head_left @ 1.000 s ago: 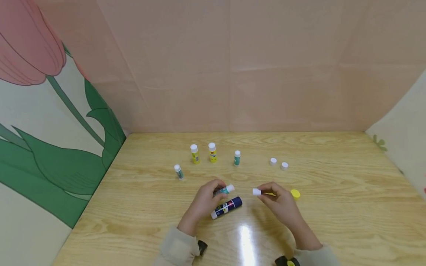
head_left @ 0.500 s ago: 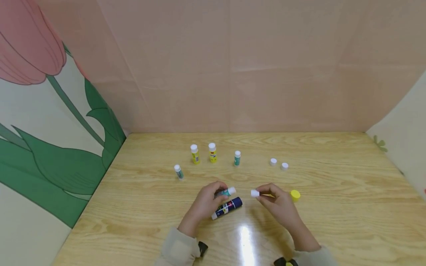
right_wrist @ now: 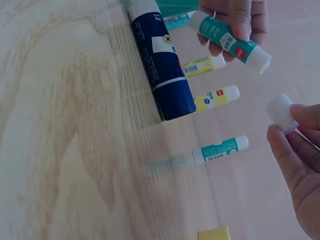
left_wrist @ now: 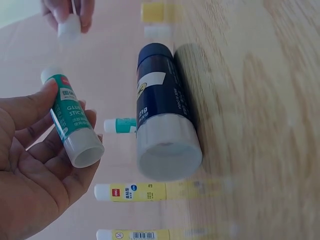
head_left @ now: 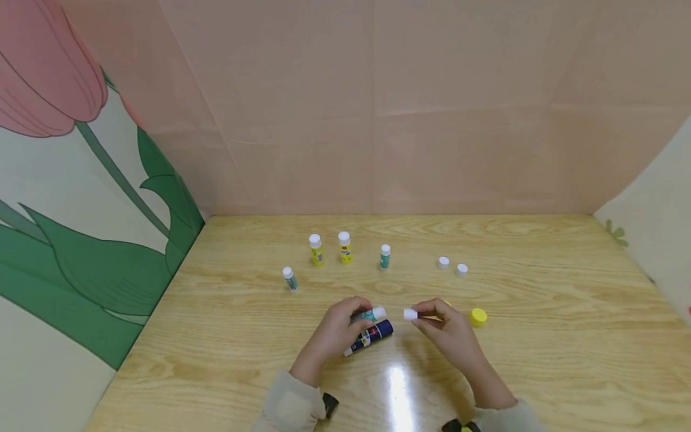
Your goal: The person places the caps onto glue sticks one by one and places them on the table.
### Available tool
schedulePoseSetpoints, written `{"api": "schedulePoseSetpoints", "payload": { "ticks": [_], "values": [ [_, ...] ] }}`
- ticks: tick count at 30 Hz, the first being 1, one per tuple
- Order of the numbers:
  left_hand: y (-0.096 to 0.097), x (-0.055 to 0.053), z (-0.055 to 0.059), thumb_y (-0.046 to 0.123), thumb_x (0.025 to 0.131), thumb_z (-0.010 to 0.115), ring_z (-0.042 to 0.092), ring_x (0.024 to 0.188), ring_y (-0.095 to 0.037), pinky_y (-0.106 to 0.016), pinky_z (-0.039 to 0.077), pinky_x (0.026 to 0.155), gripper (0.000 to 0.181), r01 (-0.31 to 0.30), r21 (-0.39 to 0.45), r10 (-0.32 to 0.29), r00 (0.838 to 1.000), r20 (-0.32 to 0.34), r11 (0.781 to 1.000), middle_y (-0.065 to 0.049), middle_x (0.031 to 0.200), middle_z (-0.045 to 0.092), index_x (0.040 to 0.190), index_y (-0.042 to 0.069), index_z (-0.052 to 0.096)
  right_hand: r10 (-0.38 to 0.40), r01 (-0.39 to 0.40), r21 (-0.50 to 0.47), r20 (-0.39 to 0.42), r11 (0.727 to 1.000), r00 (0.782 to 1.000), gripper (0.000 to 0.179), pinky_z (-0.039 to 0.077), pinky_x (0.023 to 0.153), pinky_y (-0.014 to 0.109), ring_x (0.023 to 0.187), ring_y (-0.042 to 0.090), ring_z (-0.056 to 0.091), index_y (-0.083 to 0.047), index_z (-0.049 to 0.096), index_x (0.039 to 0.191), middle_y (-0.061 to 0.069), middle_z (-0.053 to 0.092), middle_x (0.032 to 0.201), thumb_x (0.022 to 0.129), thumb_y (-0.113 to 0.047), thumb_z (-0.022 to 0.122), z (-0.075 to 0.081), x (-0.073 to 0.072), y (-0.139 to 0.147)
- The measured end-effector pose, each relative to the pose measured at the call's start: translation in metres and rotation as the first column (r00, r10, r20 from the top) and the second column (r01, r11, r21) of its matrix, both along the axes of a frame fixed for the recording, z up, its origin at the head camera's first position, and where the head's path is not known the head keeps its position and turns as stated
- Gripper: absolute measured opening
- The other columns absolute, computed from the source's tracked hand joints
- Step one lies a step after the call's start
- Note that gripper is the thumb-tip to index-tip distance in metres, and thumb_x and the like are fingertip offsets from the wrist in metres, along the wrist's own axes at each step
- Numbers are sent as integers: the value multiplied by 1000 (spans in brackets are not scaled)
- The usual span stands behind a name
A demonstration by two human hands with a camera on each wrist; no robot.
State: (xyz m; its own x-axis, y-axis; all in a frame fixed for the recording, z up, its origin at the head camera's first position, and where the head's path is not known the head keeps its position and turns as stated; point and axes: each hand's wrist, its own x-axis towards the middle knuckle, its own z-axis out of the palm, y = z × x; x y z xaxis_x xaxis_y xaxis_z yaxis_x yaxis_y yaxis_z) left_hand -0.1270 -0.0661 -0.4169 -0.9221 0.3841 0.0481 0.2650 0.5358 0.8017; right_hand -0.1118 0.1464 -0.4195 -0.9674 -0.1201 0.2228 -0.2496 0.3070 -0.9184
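In the head view my left hand (head_left: 335, 330) grips a small teal glue stick (head_left: 369, 315), its white end pointing right. The left wrist view shows the thumb on the label of this glue stick (left_wrist: 72, 112). Facing that end, a short way apart, a white cap (head_left: 410, 314) is pinched between thumb and fingers of my right hand (head_left: 453, 333). The right wrist view also shows the cap (right_wrist: 281, 112) apart from the stick. A large navy glue stick (head_left: 373, 336) lies on the table just below my left hand, partly hidden by it.
Two yellow glue sticks (head_left: 345, 249) and two teal ones (head_left: 385, 257) stand at the back of the wooden table (head_left: 216, 336). Two white caps (head_left: 443, 263) lie at the back right. A yellow cap (head_left: 478, 317) is beside my right hand; another yellow thing is mostly hidden behind it.
My right hand has moved slightly left with the white cap, and my left hand slightly right with the teal glue stick. The gap between cap and stick has narrowed.
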Motion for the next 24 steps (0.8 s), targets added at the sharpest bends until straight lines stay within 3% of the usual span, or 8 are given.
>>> {"api": "schedulePoseSetpoints", "payload": {
  "ticks": [6, 17, 24],
  "values": [
    [0, 0, -1, 15, 82, 57, 51, 88, -7, -23, 42, 76, 22, 11, -10, -12, 1000, -18, 1000, 4, 98, 56, 104, 10, 56, -3, 3, -4, 18, 1000, 1000, 16, 48, 67, 22, 81, 13, 56, 2, 58, 89, 12, 58, 90, 74, 8, 61, 0, 1, -3],
    [3, 1, -1, 17, 82, 58, 52, 88, -8, -23, 43, 75, 22, 30, -28, -31, 998, -53, 999, 4, 98, 56, 103, 11, 57, 11, -13, -57, -36, 998, 999, 16, 48, 67, 21, 80, 10, 56, 2, 58, 88, 13, 59, 87, 74, 7, 62, -2, 3, -6],
    [5, 1, 0, 16, 81, 59, 53, 87, -12, -23, 43, 74, 19, 49, -31, -51, 996, -69, 998, 2, 96, 57, 100, 11, 57, 6, -8, -40, -41, 999, 999, 16, 47, 68, 22, 82, 11, 56, 1, 58, 88, 12, 59, 88, 74, 7, 61, -1, 4, -7]
  ]
}}
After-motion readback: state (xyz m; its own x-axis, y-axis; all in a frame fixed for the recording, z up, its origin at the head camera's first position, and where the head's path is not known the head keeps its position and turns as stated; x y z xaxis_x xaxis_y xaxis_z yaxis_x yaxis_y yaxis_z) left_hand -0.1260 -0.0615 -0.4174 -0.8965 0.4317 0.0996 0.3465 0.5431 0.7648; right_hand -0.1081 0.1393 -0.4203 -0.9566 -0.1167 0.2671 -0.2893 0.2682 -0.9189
